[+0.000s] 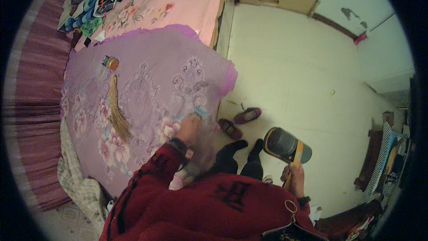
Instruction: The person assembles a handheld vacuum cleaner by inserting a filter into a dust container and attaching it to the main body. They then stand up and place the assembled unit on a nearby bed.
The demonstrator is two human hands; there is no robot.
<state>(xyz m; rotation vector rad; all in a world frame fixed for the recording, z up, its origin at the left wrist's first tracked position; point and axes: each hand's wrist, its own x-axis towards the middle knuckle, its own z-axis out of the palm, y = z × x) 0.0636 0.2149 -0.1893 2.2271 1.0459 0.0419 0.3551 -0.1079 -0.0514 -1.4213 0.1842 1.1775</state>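
Observation:
My right hand (295,179) is closed round the orange handle of a dark grey paddle-shaped tool (281,143) with a rounded end and orange trim. The tool is held over the pale floor, to the right of my legs. My left hand (191,126) is at the near right part of a purple flowered bedsheet (156,85), its fingers curled. A light blue patch shows at the fingertips; whether it is a held thing or the sheet's print I cannot tell. Farther left on the sheet lies a straw whisk broom (117,107), beside a jar with an orange lid (113,64).
Two dark red shoes (238,122) stand on the floor (285,62) by the bed's edge. Folded clothes (100,6) are piled at the far left on a pink flowered cover (178,0). A purple curtain (38,98) hangs at the left. Stacked items (385,160) are at the right.

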